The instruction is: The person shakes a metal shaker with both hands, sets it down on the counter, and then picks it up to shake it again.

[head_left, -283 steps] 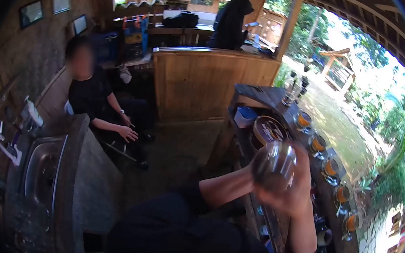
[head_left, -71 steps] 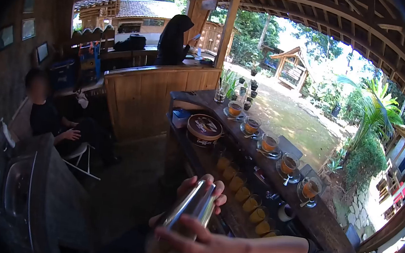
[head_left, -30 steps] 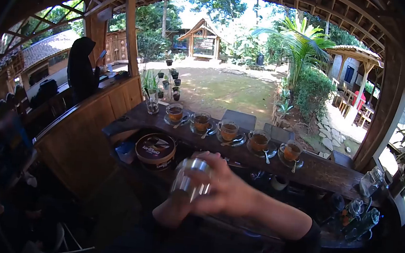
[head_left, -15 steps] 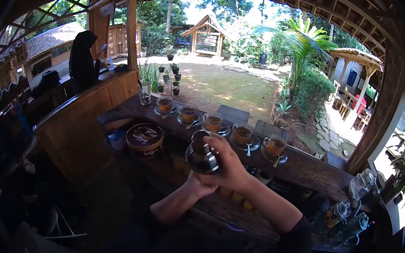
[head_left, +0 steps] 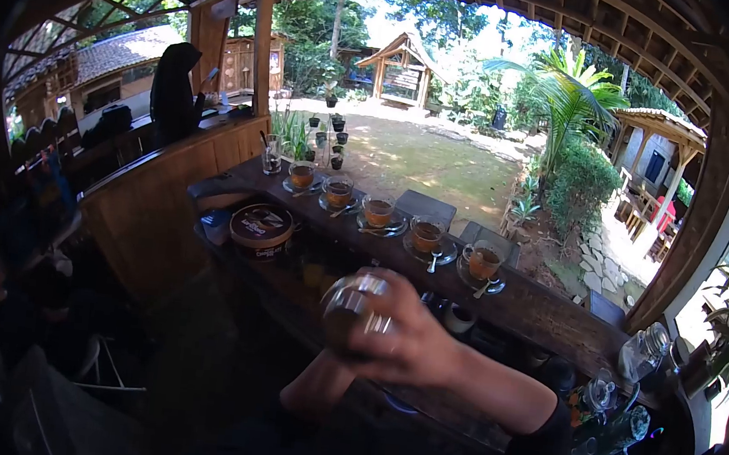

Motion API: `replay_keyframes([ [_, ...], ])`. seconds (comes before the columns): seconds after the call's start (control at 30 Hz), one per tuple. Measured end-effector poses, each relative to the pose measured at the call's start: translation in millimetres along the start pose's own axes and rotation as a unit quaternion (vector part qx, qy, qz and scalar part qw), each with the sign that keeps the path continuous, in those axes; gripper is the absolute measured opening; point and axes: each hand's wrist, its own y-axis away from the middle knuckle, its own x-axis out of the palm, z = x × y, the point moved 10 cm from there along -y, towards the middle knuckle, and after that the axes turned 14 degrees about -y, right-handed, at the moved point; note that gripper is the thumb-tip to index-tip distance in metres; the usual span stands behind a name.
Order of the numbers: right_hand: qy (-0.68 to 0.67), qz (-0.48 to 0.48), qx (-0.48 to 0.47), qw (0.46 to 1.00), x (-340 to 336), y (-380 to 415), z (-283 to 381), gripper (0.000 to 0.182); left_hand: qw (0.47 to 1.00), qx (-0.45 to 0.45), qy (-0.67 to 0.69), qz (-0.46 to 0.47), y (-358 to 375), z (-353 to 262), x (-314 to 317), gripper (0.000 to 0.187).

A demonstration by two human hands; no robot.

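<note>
While clasping a shaker (head_left: 344, 313) in the right hand (head_left: 396, 329), holding it nearer than the five cups (head_left: 426, 232) on the table (head_left: 544, 319); cannot tell the grip of the left hand (head_left: 340, 364), mostly hidden

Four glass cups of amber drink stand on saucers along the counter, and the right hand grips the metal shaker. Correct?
Not four: the head view shows five glass cups of amber drink on saucers along the counter. The right hand does grip the metal shaker.
</note>
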Motion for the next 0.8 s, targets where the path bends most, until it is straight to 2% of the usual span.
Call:
replay_keyframes([
  [0.07,0.017,0.057,-0.204,0.977,19,-5,84,0.043,0.961,-0.033,-0.275,0.003,8,11,19,0.035],
  [0.1,0.062,0.137,-0.166,0.975,38,0,104,0.044,0.94,-0.013,-0.315,0.135,13,26,55,0.033],
  [0.13,0.118,0.099,-0.257,0.954,40,5,124,0.027,0.919,-0.028,-0.329,0.215,20,41,77,0.031],
  [0.2,0.004,0.081,-0.195,0.977,22,6,95,0.028,0.952,-0.001,-0.298,0.07,13,24,44,0.033],
  [0.23,0.03,0.045,-0.199,0.979,11,5,74,0.038,0.955,-0.047,-0.293,0.002,3,8,-5,0.032],
  [0.27,0.052,0.041,-0.057,0.996,7,11,31,0.059,0.975,0.18,0.116,-0.053,38,-24,-52,0.033],
  [0.3,0.0,-0.054,0.053,0.997,-8,16,-7,0.072,0.983,0.118,-0.115,-0.077,28,-30,-76,0.035],
  [0.33,-0.044,-0.132,0.148,0.979,-23,19,-31,0.073,0.935,0.047,-0.339,-0.095,12,-23,-74,0.037],
  [0.37,-0.035,-0.12,0.112,0.986,-23,13,-21,0.073,0.984,-0.021,-0.174,0.011,8,9,-34,0.04],
  [0.4,-0.018,-0.107,0.072,0.991,-25,0,-5,0.072,0.983,-0.032,-0.182,0.021,7,19,-8,0.04],
  [0.43,0.051,-0.002,-0.021,0.998,-8,-13,33,0.067,0.96,-0.023,-0.275,0.046,12,23,16,0.042],
  [0.47,0.112,0.049,-0.152,0.981,7,-22,74,0.054,0.929,-0.007,-0.363,0.067,14,22,32,0.043],
  [0.5,0.038,0.052,-0.19,0.98,17,-24,103,0.04,0.943,-0.038,-0.273,0.189,13,28,61,0.04],
  [0.53,0.079,0.103,-0.189,0.973,34,-20,112,0.034,0.91,-0.025,-0.308,0.276,18,26,77,0.042],
  [0.6,0.057,0.058,-0.213,0.974,27,-20,96,0.038,0.914,-0.048,-0.314,0.253,11,17,74,0.043],
  [0.63,0.067,0.036,-0.152,0.985,21,-21,61,0.042,0.915,-0.049,-0.313,0.248,13,11,65,0.043],
  [0.67,0.075,0.014,-0.088,0.993,15,-23,26,0.046,0.903,-0.003,-0.402,0.15,7,-9,32,0.043],
  [0.7,0.019,-0.086,0.05,0.995,-5,-22,-16,0.051,0.873,0.041,-0.483,0.05,6,-30,1,0.044],
  [0.73,-0.035,-0.184,0.185,0.965,-20,-13,-51,0.059,0.826,0.082,-0.555,-0.049,8,-48,-14,0.044],
  [0.77,-0.032,-0.188,0.188,0.963,-18,-15,-49,0.059,0.827,0.076,-0.555,-0.05,11,-54,-11,0.044],
  [0.8,0.011,-0.107,0.102,0.989,-6,-33,-26,0.062,0.875,0.031,-0.482,-0.034,5,-51,3,0.042],
])
